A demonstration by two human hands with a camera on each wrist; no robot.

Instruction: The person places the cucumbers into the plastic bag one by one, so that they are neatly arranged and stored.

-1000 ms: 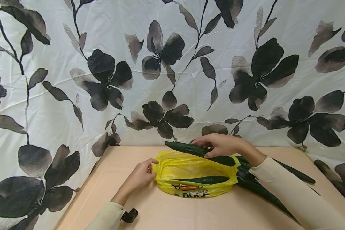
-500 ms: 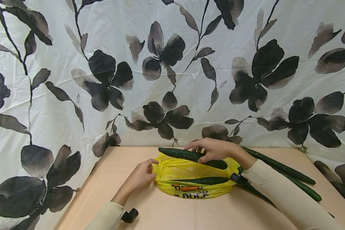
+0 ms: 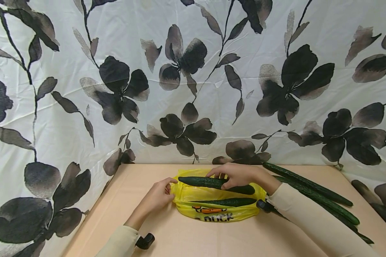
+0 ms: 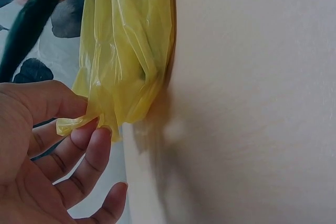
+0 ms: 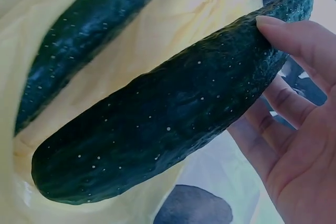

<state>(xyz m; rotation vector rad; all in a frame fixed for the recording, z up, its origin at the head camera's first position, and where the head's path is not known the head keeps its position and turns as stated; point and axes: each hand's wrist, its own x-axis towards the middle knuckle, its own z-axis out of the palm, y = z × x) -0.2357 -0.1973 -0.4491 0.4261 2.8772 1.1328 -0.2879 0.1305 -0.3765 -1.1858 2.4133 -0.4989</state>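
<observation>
A yellow plastic bag (image 3: 188, 192) lies on its side on the table, its mouth spread wide. My left hand (image 3: 159, 196) pinches the bag's left edge between thumb and fingers, and the left wrist view shows the gathered film (image 4: 123, 51) at the fingertips. With my right hand (image 3: 238, 175) I grip a dark green cucumber (image 3: 199, 181) from above, level over the bag's opening. In the right wrist view the thumb presses one side of that cucumber (image 5: 157, 114) and the fingers go behind it. A second cucumber (image 3: 234, 202) rests inside the bag near its front.
To the right, several more cucumbers (image 3: 321, 189) lie slanted on the peach-coloured table (image 3: 193, 239), partly hidden under my right sleeve (image 3: 308, 217). Behind the table hangs a white cloth (image 3: 231, 117) printed with dark flowers.
My right hand has brought the cucumber down and slightly left, from above the bag's back edge to within its opening. The left hand keeps its place on the bag.
</observation>
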